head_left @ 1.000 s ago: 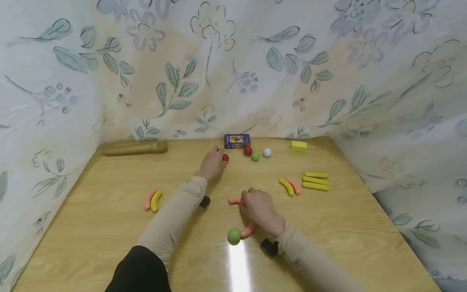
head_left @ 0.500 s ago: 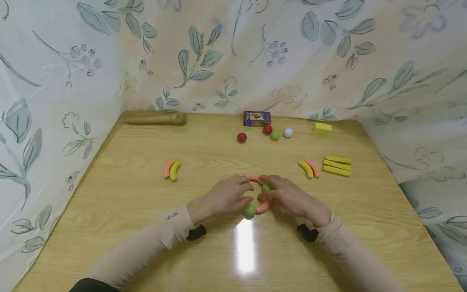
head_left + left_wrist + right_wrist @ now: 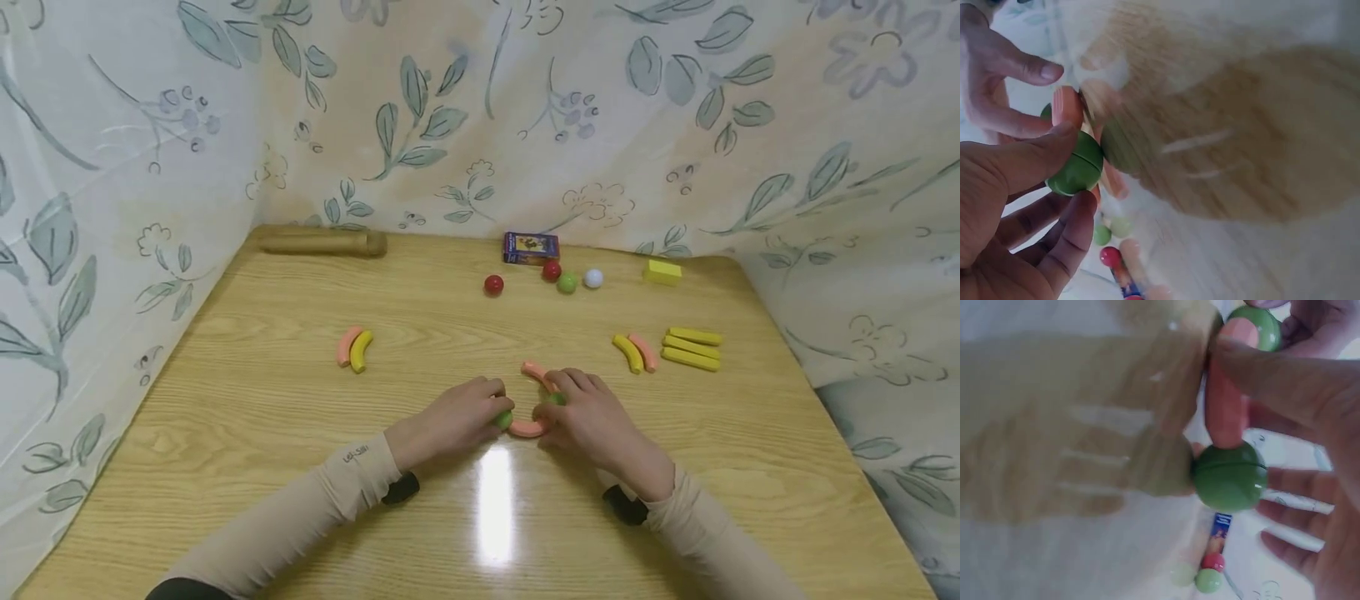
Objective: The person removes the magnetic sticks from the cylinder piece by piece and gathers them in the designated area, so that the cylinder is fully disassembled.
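In the head view my left hand (image 3: 463, 410) pinches a green ball (image 3: 1082, 165) between thumb and fingers, close over the table. My right hand (image 3: 596, 421) is beside it. Its thumb and index finger pinch a pink curved stick (image 3: 1229, 394) that runs between the two green balls. The second green ball (image 3: 1232, 478) sits at the stick's other end, partly covered by the right fingers in the head view. Another pink curved stick (image 3: 535, 371) reaches from that second ball toward the back.
At the back are a loose red ball (image 3: 493, 285), a blue box (image 3: 529, 247), and red, green and white (image 3: 593, 278) balls. Yellow sticks (image 3: 692, 350) and a yellow block (image 3: 663, 272) lie right. Curved yellow-and-pink pairs (image 3: 355, 348) lie on both sides; a brown roll (image 3: 322, 242) is back left.
My left hand has left the red ball at the back, come to the front and taken hold of the green ball. The back pink stick now slants away from the left hand.
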A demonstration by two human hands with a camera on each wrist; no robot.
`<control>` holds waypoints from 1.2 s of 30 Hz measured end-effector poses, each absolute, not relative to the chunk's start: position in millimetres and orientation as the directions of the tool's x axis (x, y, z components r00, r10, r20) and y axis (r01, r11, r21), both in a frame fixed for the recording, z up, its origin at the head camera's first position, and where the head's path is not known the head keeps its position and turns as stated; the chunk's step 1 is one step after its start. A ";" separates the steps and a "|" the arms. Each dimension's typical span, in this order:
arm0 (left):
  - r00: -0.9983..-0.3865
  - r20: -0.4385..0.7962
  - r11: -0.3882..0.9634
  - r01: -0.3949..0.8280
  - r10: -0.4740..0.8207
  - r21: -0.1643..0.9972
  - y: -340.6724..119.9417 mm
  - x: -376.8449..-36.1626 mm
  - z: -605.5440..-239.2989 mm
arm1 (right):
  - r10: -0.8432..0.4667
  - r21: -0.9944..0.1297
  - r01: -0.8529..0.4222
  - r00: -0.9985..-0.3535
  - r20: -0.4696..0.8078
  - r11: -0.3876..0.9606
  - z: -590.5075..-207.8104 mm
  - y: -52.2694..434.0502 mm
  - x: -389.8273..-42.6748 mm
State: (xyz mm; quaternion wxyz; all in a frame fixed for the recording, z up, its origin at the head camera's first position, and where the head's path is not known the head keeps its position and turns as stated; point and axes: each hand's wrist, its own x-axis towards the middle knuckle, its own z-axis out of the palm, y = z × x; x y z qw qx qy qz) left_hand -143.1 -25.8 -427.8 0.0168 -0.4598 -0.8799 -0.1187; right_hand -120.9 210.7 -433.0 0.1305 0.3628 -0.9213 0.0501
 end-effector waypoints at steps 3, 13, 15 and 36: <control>-0.570 0.143 0.541 0.818 0.809 0.196 -25.5 -143.8 -426.9 | -0.671 -0.024 -0.710 -0.676 0.303 0.704 -434.9 206.8 -122.1; -0.636 0.112 0.592 0.758 0.763 0.275 -31.7 -165.8 -416.7 | -0.686 -0.055 -0.763 -0.607 0.400 0.644 -440.9 211.1 -135.8; -0.678 0.130 0.621 0.721 0.723 0.307 -33.7 -181.1 -413.4 | -0.679 -0.068 -0.761 -0.612 0.404 0.645 -441.8 213.1 -136.5; -0.888 0.087 0.805 0.448 0.452 0.388 -7.6 -298.8 -424.9 | -0.685 -0.053 -0.759 -0.613 0.394 0.649 -445.9 215.8 -130.1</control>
